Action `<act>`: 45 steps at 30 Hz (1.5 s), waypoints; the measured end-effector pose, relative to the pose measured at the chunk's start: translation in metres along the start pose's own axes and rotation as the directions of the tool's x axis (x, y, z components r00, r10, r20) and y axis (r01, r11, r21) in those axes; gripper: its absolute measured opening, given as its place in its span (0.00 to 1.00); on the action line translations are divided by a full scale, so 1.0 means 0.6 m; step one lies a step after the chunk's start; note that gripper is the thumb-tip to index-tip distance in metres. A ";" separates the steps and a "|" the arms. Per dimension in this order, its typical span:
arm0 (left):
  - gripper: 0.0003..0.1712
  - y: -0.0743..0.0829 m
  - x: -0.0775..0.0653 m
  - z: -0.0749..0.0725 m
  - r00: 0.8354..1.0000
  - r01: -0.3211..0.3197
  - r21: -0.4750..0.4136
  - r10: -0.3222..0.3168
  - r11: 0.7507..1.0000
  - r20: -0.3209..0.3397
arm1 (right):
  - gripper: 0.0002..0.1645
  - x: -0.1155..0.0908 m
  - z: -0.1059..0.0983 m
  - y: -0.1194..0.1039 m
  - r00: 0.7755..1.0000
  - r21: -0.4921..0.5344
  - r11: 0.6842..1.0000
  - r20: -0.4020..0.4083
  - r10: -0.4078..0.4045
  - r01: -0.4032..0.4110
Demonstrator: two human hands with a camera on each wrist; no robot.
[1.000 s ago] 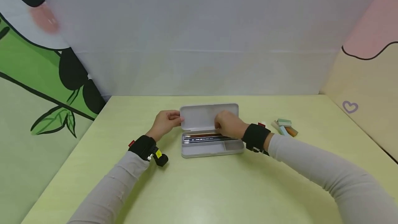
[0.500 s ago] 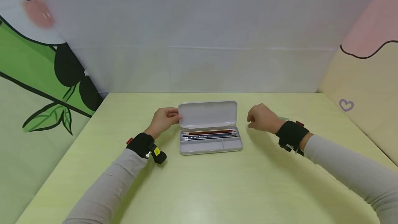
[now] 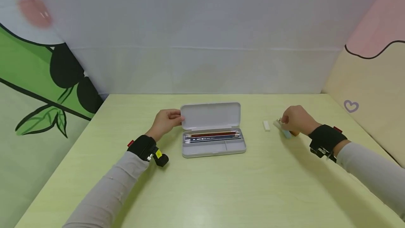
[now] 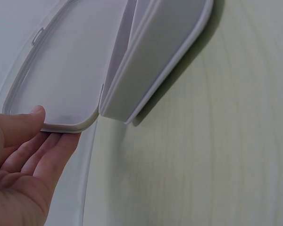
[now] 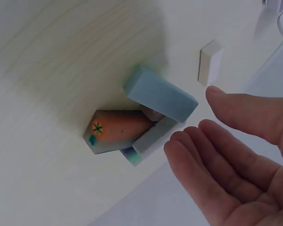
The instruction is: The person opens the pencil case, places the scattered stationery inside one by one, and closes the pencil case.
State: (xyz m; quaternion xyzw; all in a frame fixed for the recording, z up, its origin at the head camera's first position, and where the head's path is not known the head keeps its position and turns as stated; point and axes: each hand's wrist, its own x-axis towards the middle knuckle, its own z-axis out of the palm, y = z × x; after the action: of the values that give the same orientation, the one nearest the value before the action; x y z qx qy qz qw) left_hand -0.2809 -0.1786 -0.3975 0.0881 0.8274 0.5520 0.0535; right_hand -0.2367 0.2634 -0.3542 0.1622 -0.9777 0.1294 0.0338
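Note:
A light grey pencil case stands with its lid (image 3: 210, 116) raised and its base (image 3: 205, 151) on the table. My left hand (image 3: 166, 122) pinches the lid's left end, thumb on the inner face and fingers behind, as the left wrist view of the lid (image 4: 70, 66) shows. Several pencils (image 3: 212, 136) lie in the base's back compartment. My right hand (image 3: 299, 119) is over a small pile of erasers. In the right wrist view its thumb and fingers are apart with nothing between them, close to a blue eraser (image 5: 160, 94), an orange one (image 5: 122, 129) and a grey one (image 5: 155, 135).
A small white eraser (image 3: 266, 126) lies between the pencil case and the pile. The front compartment of the case has a divider (image 3: 226, 146). A pale wall (image 3: 202, 45) rises behind the table's back edge, with patterned panels at both sides.
My right hand has moved right, from over the pencil case to the eraser pile, uncovering the pencils and the white eraser. The left hand keeps its grip on the lid.

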 end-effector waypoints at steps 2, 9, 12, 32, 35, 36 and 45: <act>0.22 0.000 0.000 0.001 1.000 -0.002 -0.007 0.002 1.000 -0.001 | 0.05 -0.008 0.001 0.002 0.999 0.026 0.999 0.004 0.032 -0.032; 0.22 0.001 0.001 0.000 1.000 0.004 0.000 -0.004 1.000 0.005 | 0.09 -0.029 0.010 0.011 0.986 0.104 0.980 0.040 0.164 -0.167; 0.22 0.000 -0.001 -0.001 1.000 0.007 -0.001 -0.007 1.000 0.008 | 0.11 -0.032 0.014 0.014 0.984 0.083 0.980 0.025 0.178 -0.179; 0.22 -0.001 -0.004 -0.003 1.000 0.008 -0.008 -0.008 1.000 0.002 | 0.12 -0.014 0.007 -0.026 0.991 0.136 0.984 -0.053 0.121 -0.113; 0.22 -0.002 -0.004 -0.001 1.000 0.015 -0.007 -0.014 1.000 0.002 | 0.10 -0.003 0.011 -0.046 0.995 0.130 0.990 -0.063 0.071 -0.063; 0.22 -0.002 -0.004 -0.001 1.000 0.016 -0.006 -0.016 1.000 0.002 | 0.10 0.000 0.013 -0.052 0.996 0.125 0.991 -0.066 0.052 -0.043; 0.22 -0.004 -0.001 0.002 1.000 0.016 -0.003 -0.016 1.000 -0.010 | 0.07 0.035 0.030 -0.107 0.998 0.168 0.984 -0.030 -0.049 0.053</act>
State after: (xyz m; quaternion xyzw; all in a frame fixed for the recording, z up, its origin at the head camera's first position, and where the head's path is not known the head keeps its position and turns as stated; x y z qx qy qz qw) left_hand -0.2801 -0.1786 -0.4005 0.0787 0.8275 0.5532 0.0541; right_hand -0.2363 0.1938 -0.3536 0.1879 -0.9581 0.2130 0.0356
